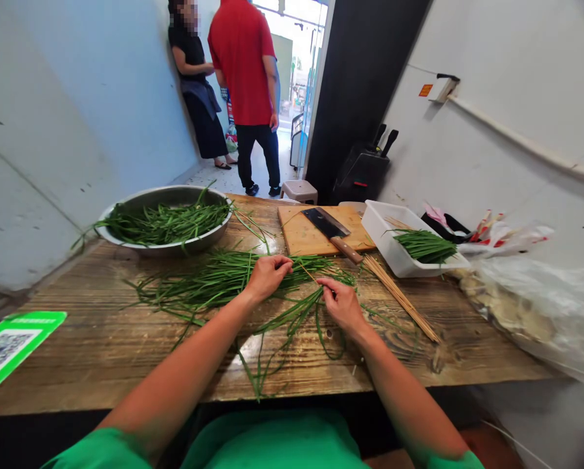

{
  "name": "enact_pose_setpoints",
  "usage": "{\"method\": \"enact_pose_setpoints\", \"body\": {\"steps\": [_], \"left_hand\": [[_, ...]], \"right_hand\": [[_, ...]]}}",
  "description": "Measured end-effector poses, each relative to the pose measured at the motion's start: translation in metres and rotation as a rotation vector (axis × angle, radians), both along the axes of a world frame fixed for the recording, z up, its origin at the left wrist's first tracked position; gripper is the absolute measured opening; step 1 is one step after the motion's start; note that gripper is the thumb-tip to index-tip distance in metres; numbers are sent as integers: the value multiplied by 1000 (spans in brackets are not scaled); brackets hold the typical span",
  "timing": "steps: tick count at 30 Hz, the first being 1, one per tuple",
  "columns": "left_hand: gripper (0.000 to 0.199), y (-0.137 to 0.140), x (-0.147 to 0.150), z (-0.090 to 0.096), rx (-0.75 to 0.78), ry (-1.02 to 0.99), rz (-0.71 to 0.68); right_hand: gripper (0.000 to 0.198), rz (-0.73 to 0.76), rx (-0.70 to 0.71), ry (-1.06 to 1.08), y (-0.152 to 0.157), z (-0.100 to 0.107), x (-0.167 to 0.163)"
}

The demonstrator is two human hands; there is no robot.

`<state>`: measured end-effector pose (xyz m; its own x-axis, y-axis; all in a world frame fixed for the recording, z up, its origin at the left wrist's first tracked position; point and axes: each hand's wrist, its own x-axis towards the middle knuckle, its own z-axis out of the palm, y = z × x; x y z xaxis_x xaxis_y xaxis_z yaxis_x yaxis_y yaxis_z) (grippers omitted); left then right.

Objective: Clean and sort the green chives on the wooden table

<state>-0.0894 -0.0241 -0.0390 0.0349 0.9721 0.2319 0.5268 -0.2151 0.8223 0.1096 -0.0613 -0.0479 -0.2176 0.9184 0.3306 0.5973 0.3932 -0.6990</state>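
My left hand [268, 279] is closed in a pinch over the chive pile, at one end of a thin bamboo skewer [307, 271]. The skewer slants down toward my right hand [341, 303], whose thumb and fingers are closed on a small bunch of garlic chives [296, 312]. The bunch's long green leaves trail left and toward the table's front edge. Behind both hands lies a larger pile of loose garlic chives [208, 277]. To the right of my right hand, a bundle of bamboo skewers [402, 299] rests on the wooden table [316, 374].
A metal bowl [175, 249] of chives stands back left. A cleaver [328, 225] lies on a cutting board [296, 236]. Beside it, a white bin [394, 251] holds skewered chives [425, 246]. Plastic bags [531, 306] lie right. Two people [243, 65] stand near the doorway.
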Motion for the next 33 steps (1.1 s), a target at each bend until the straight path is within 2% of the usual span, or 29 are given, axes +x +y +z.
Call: {"method": "enact_pose_setpoints", "body": {"steps": [14,22,33], "left_hand": [[25,-2,0,1,-1,28,-49],[27,-4,3,2,-38,9,-36],[27,-2,3,2,-6,3,23]], "right_hand": [[32,9,15,27,2,-8,-2],[33,5,-4,20,2,-11,-3],[33,-9,5,4,1,-9,-3]]}}
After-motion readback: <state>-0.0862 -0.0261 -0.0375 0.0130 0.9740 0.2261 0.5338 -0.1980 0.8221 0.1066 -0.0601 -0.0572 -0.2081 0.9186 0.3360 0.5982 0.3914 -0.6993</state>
